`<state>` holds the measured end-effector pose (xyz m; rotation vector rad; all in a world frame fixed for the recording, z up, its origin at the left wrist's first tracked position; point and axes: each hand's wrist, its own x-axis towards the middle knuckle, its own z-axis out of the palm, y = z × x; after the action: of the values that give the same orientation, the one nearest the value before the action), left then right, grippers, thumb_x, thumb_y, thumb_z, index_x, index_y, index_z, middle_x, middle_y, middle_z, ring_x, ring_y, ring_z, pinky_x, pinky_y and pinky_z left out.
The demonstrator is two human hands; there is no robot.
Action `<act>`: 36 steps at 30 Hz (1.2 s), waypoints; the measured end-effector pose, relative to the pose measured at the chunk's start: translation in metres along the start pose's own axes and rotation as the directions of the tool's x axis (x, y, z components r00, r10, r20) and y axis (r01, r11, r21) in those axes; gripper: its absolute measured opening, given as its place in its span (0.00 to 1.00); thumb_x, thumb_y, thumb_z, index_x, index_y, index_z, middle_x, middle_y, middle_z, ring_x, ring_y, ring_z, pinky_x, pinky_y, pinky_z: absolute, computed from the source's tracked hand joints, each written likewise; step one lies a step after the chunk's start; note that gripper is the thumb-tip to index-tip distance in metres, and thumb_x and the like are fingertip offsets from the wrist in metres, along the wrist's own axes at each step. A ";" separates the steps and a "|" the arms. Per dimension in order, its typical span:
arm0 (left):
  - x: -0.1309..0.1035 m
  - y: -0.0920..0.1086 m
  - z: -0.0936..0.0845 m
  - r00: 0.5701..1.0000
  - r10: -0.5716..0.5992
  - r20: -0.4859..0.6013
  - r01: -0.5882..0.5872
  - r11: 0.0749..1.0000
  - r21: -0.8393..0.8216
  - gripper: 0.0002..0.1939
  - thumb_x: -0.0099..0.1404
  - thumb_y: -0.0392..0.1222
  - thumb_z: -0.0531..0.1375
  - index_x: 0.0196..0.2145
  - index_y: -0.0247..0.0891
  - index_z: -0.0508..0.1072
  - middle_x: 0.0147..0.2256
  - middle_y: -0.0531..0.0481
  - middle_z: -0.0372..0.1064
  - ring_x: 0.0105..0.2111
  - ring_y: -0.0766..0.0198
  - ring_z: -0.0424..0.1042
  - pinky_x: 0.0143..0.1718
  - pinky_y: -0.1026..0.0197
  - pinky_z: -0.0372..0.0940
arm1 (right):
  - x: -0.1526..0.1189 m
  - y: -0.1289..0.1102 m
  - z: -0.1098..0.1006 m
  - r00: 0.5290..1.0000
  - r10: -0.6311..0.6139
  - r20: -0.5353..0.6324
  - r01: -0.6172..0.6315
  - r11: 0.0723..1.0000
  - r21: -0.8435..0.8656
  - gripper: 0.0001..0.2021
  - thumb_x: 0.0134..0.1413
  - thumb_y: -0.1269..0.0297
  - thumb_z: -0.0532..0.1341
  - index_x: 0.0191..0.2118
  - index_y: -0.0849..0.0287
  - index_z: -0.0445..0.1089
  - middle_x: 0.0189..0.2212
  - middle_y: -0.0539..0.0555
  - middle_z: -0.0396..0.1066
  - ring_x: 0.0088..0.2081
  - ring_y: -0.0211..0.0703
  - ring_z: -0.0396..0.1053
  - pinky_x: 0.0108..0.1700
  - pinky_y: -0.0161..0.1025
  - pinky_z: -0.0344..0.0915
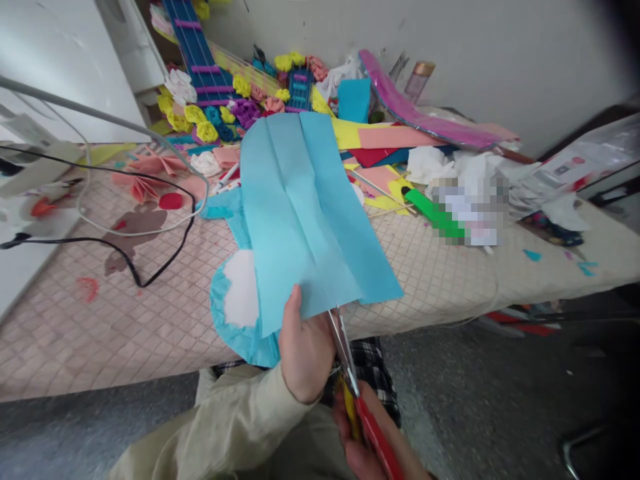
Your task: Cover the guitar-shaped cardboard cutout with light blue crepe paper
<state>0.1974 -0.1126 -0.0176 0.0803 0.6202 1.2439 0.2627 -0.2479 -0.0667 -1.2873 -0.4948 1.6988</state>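
Note:
A large blue sheet of crepe paper (300, 213) with long creases stretches from the table's front edge toward the back. My left hand (306, 347) grips its near edge, thumb on top and fingers underneath. My right hand (363, 427) is closed round the red and yellow handles of a pair of scissors (347, 353). The blades are slightly apart, and their tips meet the sheet's near edge just right of my left hand. Partly under the sheet lies a blue paper-wrapped shape (223, 310) with a white middle.
Paper flowers (200, 120) and a blue guitar-like piece (197, 60) with purple strips stand at the back. A green box cutter (433, 212) lies to the right near crumpled white tissue (475, 173). Black cable (173, 250) loops across the left side of the patterned tablecloth (165, 333).

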 end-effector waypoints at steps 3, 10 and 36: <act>-0.001 0.000 0.001 1.000 -0.009 -0.004 0.008 0.999 -0.036 0.21 0.68 0.47 0.45 0.55 0.43 0.64 0.50 0.49 0.69 0.53 0.58 0.64 0.54 0.55 0.58 | -0.003 -0.014 0.011 0.999 -0.032 -0.033 0.029 0.998 -0.061 0.23 0.40 0.46 0.66 0.41 0.52 0.67 0.30 0.51 0.63 0.28 0.37 0.60 0.29 0.33 0.62; -0.004 0.004 0.000 0.996 -0.081 0.037 0.082 0.996 -0.028 0.24 0.67 0.49 0.44 0.55 0.40 0.64 0.49 0.48 0.69 0.54 0.57 0.63 0.57 0.54 0.54 | 0.010 -0.022 0.023 0.994 -0.103 0.043 0.106 0.992 -0.075 0.22 0.45 0.42 0.61 0.37 0.54 0.62 0.25 0.46 0.54 0.23 0.32 0.49 0.24 0.33 0.49; -0.003 0.005 0.000 0.992 -0.111 -0.052 0.109 0.993 -0.045 0.24 0.67 0.49 0.42 0.56 0.41 0.63 0.52 0.49 0.66 0.56 0.56 0.60 0.57 0.54 0.55 | 0.011 -0.034 0.029 0.986 -0.142 0.087 0.158 0.961 -0.226 0.19 0.53 0.46 0.55 0.40 0.57 0.58 0.22 0.44 0.54 0.21 0.32 0.51 0.23 0.34 0.45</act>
<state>0.1923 -0.1133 -0.0146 -0.0228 0.6371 1.1545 0.2509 -0.2162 -0.0363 -1.3217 -0.8326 1.5973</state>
